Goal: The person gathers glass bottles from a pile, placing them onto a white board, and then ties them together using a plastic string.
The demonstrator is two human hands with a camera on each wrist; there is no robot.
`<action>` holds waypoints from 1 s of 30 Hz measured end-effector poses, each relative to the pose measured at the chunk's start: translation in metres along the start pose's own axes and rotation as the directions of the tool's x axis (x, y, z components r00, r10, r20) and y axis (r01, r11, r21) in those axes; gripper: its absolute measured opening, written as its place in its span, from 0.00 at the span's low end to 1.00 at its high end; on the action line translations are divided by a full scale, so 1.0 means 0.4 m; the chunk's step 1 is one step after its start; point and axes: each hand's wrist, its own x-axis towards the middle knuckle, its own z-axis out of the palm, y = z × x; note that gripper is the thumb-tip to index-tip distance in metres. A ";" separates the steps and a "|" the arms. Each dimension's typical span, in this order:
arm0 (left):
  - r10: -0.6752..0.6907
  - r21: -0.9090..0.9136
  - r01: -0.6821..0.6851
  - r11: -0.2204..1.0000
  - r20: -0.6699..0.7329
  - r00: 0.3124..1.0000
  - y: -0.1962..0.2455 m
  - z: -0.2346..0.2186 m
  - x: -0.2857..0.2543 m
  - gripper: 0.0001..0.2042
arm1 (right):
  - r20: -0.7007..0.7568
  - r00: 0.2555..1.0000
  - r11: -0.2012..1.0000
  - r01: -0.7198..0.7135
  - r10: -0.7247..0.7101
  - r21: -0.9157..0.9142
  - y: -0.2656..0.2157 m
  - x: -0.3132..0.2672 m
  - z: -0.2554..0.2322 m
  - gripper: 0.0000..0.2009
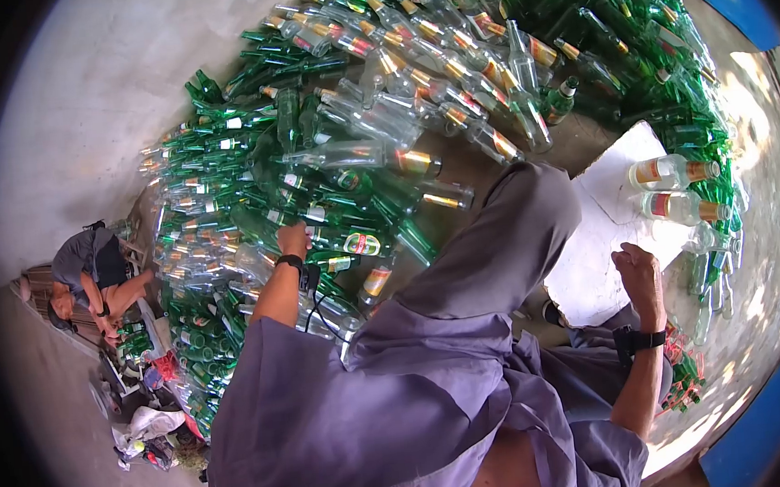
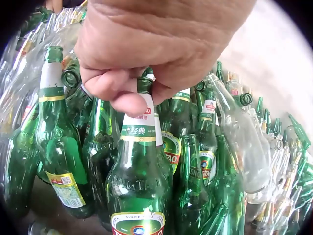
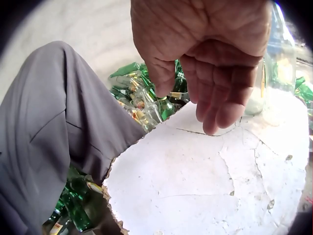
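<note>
With curled fingers my left hand (image 1: 294,241) grips the neck of a green beer bottle (image 2: 139,183). That bottle has a white neck band and an oval label, and its mouth is partly hidden by the fingers in the left wrist view. More green bottles (image 2: 62,147) crowd around it. My right hand (image 1: 641,284) hangs with relaxed fingers near a white board (image 3: 195,176) with ragged edges, holding nothing. Clear glass bottles with yellow-red labels, one of them this bottle (image 1: 659,173), stand on the board's far part.
A large heap of clear bottles (image 1: 414,70) and green bottles spreads ahead and to the left. My bent knee (image 1: 536,199) rises between the heap and the board. Another person (image 1: 94,273) sits at the far left, near a pile of cloth and bags (image 1: 154,423).
</note>
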 end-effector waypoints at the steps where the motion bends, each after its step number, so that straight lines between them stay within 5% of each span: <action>1: -0.011 -0.006 0.011 1.000 0.008 1.000 0.000 0.002 -0.007 0.15 | 0.015 1.000 1.000 -0.012 0.012 -0.002 -0.011 -0.005 -0.005 0.18; 10: -0.120 -0.034 0.121 0.992 0.043 0.992 -0.002 0.023 -0.027 0.08 | -0.006 0.999 0.999 0.031 -0.031 0.013 0.036 -0.004 0.025 0.19; 11: -0.023 -0.006 0.025 1.000 0.213 0.977 -0.074 0.012 0.037 0.11 | -0.017 0.999 0.999 0.031 -0.031 0.010 0.039 -0.004 0.019 0.19; 12: -0.134 -0.081 0.148 0.986 0.154 0.979 -0.049 0.024 0.014 0.09 | -0.005 1.000 1.000 0.014 -0.014 -0.011 0.029 -0.006 0.013 0.19; 13: -0.059 -0.251 0.100 0.963 0.165 0.984 -0.083 0.033 0.036 0.08 | -0.013 0.998 0.998 0.056 -0.056 -0.017 0.041 -0.004 0.018 0.18; 16: -0.080 -0.104 0.114 0.988 0.287 0.955 -0.138 0.020 0.102 0.07 | -0.032 0.991 0.991 0.128 -0.129 -0.035 0.057 -0.006 0.018 0.18; 17: 0.233 0.585 -0.433 0.685 0.388 0.892 -0.100 0.018 0.067 0.07 | -0.026 0.991 0.989 0.133 -0.135 -0.059 0.054 -0.006 0.018 0.18; 18: 0.359 0.764 -0.610 -0.211 0.641 0.678 -0.069 0.008 0.031 0.09 | -0.021 0.990 0.987 0.136 -0.138 -0.083 0.052 -0.005 0.017 0.18; 19: 0.247 0.815 -0.508 0.278 0.450 0.858 -0.202 0.035 0.215 0.09 | -0.042 0.991 0.990 0.121 -0.125 -0.077 0.055 -0.007 0.017 0.19; 20: 0.265 0.794 -0.554 0.249 0.495 0.828 -0.190 0.020 0.154 0.09 | -0.057 0.992 0.992 0.108 -0.113 -0.070 0.060 -0.012 0.021 0.19; 21: 0.149 0.532 -0.280 0.799 0.276 0.949 -0.141 0.031 0.105 0.06 | -0.074 0.989 0.990 0.126 -0.130 -0.058 0.068 -0.015 0.023 0.19; 22: -0.121 0.025 0.118 0.993 0.167 0.979 -0.078 0.028 0.027 0.04 | -0.084 0.985 0.988 0.150 -0.154 -0.047 0.076 -0.017 0.027 0.18; 24: -0.106 -0.134 0.111 0.985 0.045 0.993 -0.089 0.046 0.026 0.04 | -0.079 0.982 0.979 0.161 -0.171 -0.125 0.086 -0.014 0.035 0.17; 26: -0.149 -0.041 0.158 0.987 0.163 0.975 -0.063 0.023 0.004 0.07 | -0.113 0.975 0.978 0.182 -0.192 -0.099 0.085 -0.018 0.038 0.16; 30: 0.008 -0.012 -0.007 1.000 0.084 0.996 0.016 0.045 -0.077 0.12 | -0.044 0.981 0.975 0.184 -0.190 -0.127 0.053 -0.034 0.007 0.16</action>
